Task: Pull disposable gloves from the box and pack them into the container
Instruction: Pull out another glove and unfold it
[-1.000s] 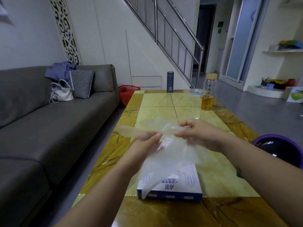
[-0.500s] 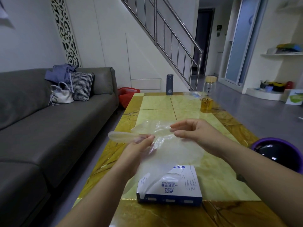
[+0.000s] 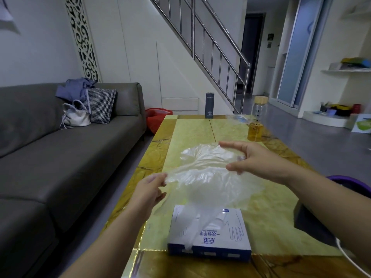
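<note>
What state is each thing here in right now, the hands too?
glove: held up, spread between both hands.
left hand: pinches the glove's left edge.
right hand: at the glove's right side; grip unclear.
glove box: flat on the table, plastic sticking out.
glass bottle: upright, lidded, amber liquid at bottom.
flask: upright, capped.

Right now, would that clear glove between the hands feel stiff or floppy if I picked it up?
Probably floppy: the clear glove sags and wrinkles between the left hand and right hand. Likely very light, as the film looks thin and see-through. Perhaps slippery, judging by its sheen.
</note>
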Demonstrator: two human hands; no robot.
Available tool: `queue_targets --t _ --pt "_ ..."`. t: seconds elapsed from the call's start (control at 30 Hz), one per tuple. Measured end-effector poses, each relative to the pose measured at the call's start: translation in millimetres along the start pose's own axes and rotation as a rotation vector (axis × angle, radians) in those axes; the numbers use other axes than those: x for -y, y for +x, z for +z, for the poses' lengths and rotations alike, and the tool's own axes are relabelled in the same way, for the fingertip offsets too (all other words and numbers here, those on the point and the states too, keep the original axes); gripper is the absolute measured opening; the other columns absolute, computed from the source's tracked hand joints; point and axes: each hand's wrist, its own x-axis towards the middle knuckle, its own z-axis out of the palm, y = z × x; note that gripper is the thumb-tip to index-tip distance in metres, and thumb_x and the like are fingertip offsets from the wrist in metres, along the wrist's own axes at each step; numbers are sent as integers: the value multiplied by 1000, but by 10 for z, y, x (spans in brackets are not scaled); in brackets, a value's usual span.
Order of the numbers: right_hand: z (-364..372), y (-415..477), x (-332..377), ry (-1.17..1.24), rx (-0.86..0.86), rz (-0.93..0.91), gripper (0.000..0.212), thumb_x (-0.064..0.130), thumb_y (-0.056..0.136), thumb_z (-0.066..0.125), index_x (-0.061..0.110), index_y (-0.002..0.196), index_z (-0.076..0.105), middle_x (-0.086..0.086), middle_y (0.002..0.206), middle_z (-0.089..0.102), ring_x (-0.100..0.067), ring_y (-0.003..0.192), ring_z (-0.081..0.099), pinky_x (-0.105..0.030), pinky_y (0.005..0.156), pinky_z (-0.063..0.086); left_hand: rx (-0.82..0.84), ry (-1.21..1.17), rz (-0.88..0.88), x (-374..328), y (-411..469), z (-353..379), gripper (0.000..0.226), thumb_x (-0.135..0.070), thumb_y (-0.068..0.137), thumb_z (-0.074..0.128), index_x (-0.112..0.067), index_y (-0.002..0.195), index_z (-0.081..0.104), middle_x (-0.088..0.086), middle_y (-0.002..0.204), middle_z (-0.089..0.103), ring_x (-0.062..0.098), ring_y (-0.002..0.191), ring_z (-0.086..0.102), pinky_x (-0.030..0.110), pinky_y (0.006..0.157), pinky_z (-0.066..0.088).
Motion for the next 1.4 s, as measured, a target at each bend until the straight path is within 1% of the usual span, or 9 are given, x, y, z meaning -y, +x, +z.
queue_targets --t 0.13,0.23,0.43,0.6,0.8,1.0,1.1,1.23,1.4 --pt "-39 213 -82 -84 -5 36 72 13 84 70 29 145 36 15 134 45 7 66 61 -10 62 46 -231 107 110 -6 185 -100 20 -22 97 51 -11 110 62 7 89 60 14 65 44 27 65 40" --pt "-54 416 -186 -91 -46 73 74 11 83 71 27 146 35 0 137 48 5 59 61 -6 55 43 -377 243 326 -83 274 -74 24 -19 96 51 -15 119 58 5 113 61 12 92 54 25 77 41" --pt "-100 774 -513 -26 -137 179 75 7 83 69 23 147 33 -2 150 34 -8 82 63 -10 54 48 -139 748 878 -274 353 400 29 -20 94 54 -25 122 60 -12 118 54 5 113 48 35 103 38" --pt "-121 964 -888 -143 -19 317 77 4 82 70 17 148 33 -7 146 39 -11 80 62 -14 58 47 293 1438 662 -231 634 764 47 -40 102 29 -35 148 23 -8 158 17 16 147 6 49 117 -1" --pt "-33 1105 -1069 -708 167 359 78 13 84 68 15 149 25 -6 150 34 -23 125 48 -26 92 46 582 1702 339 -168 970 1020 49 -45 101 27 -29 147 30 -1 154 31 21 144 21 53 114 -4" --pt "75 1110 -1027 -1232 88 224 47 34 84 66 26 129 54 -6 143 33 -28 129 31 -43 102 28 683 1921 275 -128 1171 1236 53 -49 100 30 -29 149 27 -3 154 29 20 144 21 56 113 -5" --pt "160 1134 -1017 -1056 84 33 36 24 88 65 21 124 60 -3 131 50 -23 116 47 -33 93 43 711 1943 284 -92 1242 1309 52 -47 100 34 -29 148 28 -2 154 30 20 144 22 54 114 -4" --pt "313 1247 -1178 -784 510 322 60 31 85 70 15 138 48 -6 128 58 -22 107 61 -31 88 52 728 1950 257 4 1310 1369 52 -43 98 42 -29 148 31 0 152 33 21 142 25 52 115 0" --pt "403 1318 -1346 -856 636 459 90 49 71 78 11 143 40 -7 138 49 -27 110 58 -37 89 53 731 2000 301 169 1399 1341 48 -37 98 46 -28 144 38 5 147 39 27 135 36 49 112 20"
